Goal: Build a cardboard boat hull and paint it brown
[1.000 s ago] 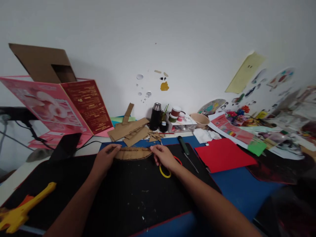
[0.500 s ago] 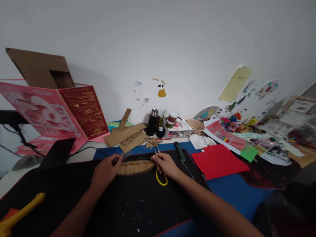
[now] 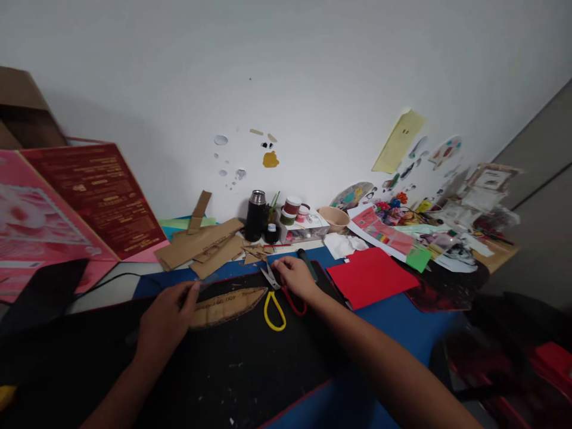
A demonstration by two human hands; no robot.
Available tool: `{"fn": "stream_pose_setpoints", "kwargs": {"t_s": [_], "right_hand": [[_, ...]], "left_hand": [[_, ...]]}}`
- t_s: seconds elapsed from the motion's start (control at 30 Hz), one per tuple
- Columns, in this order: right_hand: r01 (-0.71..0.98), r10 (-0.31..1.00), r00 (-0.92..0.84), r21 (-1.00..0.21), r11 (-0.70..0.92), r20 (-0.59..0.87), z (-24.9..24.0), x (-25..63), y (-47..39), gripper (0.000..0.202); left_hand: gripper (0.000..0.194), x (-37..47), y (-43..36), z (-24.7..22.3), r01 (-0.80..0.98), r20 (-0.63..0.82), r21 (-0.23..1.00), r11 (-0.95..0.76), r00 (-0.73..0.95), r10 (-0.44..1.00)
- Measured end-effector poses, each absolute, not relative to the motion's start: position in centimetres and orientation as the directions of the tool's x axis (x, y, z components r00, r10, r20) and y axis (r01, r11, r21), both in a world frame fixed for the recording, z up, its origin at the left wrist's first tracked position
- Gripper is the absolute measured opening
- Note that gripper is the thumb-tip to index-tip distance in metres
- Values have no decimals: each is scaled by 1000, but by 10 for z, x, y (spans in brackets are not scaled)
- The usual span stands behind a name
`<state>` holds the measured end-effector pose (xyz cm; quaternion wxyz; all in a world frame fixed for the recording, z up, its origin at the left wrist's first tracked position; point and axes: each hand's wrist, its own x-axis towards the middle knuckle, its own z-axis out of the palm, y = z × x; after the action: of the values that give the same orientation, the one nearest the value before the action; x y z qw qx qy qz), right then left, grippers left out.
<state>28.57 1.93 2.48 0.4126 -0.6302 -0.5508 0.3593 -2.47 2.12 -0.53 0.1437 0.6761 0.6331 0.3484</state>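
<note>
A boat-shaped piece of cardboard (image 3: 227,307) with printed letters lies on the black mat (image 3: 214,369), its pointed end to the right. My left hand (image 3: 167,313) is at its left end, fingers pinched. A thin, see-through strip (image 3: 208,280) sticks out from those fingertips, blurred. To the right, my right hand (image 3: 297,277) has its fingertips pressed together just over the scissors (image 3: 273,298). What they pinch, if anything, is too small to make out. The scissors have one yellow and one red handle, and their blades are spread.
Behind the mat are cardboard scraps (image 3: 218,253), a black flask (image 3: 256,215), paint jars (image 3: 292,208) and a wooden bowl (image 3: 333,218). A green-handled tool (image 3: 307,264) lies beyond my right hand. Red card (image 3: 372,277) is on the right, a pink folder (image 3: 96,202) on the left.
My right hand has left the cardboard's pointed tip and is now over the scissors. My left hand stays at the cardboard's other end. The whole view has swung to the right.
</note>
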Motion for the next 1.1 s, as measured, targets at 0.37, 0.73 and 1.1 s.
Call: {"fn": "stream_pose_setpoints", "kwargs": {"t_s": [0.37,0.73,1.1], "right_hand": [[582,930,302,-813,-8,208,66,375,76,45],[902,906,197,-432,-17,375,131,386,155,81],[970,925,128,-241,-40,358,105,377,188,63]], "left_hand": [[36,-34,14,6,604,222,797,-10,-277,935],[26,-34,19,17,539,51,817,204,-420,906],[29,-31,24,23,465,-69,817,340,-507,859]]}}
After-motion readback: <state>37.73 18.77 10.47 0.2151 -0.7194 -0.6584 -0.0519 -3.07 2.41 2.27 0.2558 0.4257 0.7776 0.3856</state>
